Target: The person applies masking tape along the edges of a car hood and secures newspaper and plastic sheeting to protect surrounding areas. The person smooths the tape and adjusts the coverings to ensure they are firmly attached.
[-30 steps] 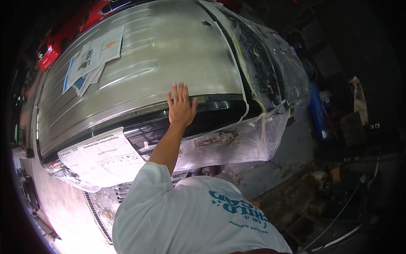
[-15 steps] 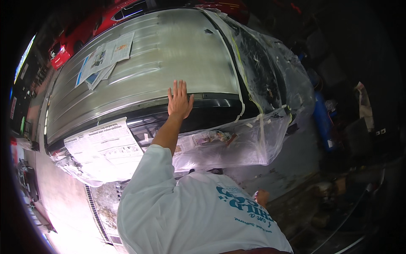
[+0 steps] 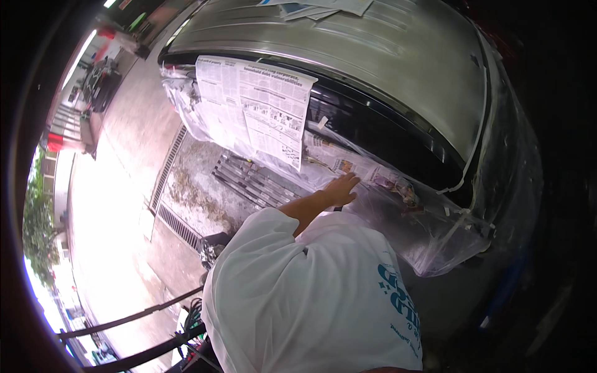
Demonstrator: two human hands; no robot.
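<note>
Silver car [image 3: 398, 56] carries taped newspaper [image 3: 261, 109] (plastic sheeting [image 3: 435, 230] below).

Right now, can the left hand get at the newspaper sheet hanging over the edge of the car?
Probably yes. The left hand lies flat on the clear plastic just below the newspaper sheet, and nothing stands between them; a short slide upward should reach it.

A large sheet of newspaper [image 3: 255, 109], white with dense black print, hangs from the edge of the grey car panel and drapes down over the clear plastic film. More newspaper [image 3: 367, 171], with small coloured pictures, lies crumpled under that film to the right of the hanging sheet. A few loose printed sheets [image 3: 323, 7], white and pale blue, lie on top of the car panel at the upper edge of the view. No screens or packages show.
</note>
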